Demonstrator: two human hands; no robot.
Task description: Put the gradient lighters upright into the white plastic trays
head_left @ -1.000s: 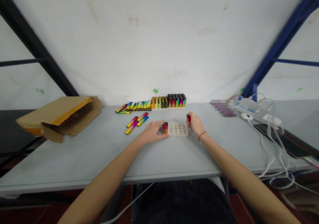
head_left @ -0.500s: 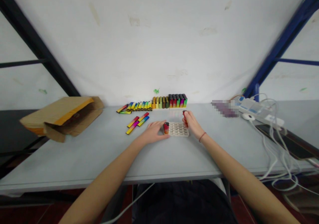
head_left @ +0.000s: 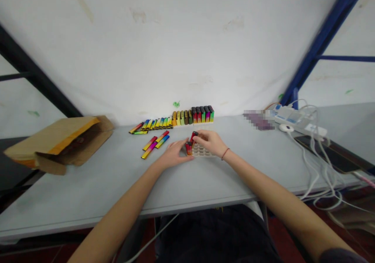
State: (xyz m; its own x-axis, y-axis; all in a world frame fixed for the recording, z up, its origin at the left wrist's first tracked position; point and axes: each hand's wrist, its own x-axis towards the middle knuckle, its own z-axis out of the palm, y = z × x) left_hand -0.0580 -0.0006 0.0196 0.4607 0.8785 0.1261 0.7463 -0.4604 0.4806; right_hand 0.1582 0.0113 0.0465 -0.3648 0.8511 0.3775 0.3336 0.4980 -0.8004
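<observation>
A white tray with rows of round holes point(head_left: 201, 150) lies on the table before me. One red lighter point(head_left: 189, 149) with a black top stands in its left end. My left hand point(head_left: 173, 154) grips that end, fingers at the far corner and thumb at the near one. Pinched in my right hand point(head_left: 211, 141) is a second red lighter point(head_left: 193, 136), held upright just behind the standing one. Whether its base touches the tray is hidden. The right hand covers part of the tray's right side.
Several loose lighters point(head_left: 150, 150) lie left of my hands. Behind are a row of lighters lying down point(head_left: 157, 123), a yellow-green upright group point(head_left: 182, 118) and a filled tray of lighters point(head_left: 202, 114). A paper bag point(head_left: 55, 138) sits left; a power strip point(head_left: 299, 120) with cables sits right.
My right hand has carried its lighter leftward from the tray's right end to beside the standing lighter. My left hand stays at the tray's left end. The head view has shifted slightly.
</observation>
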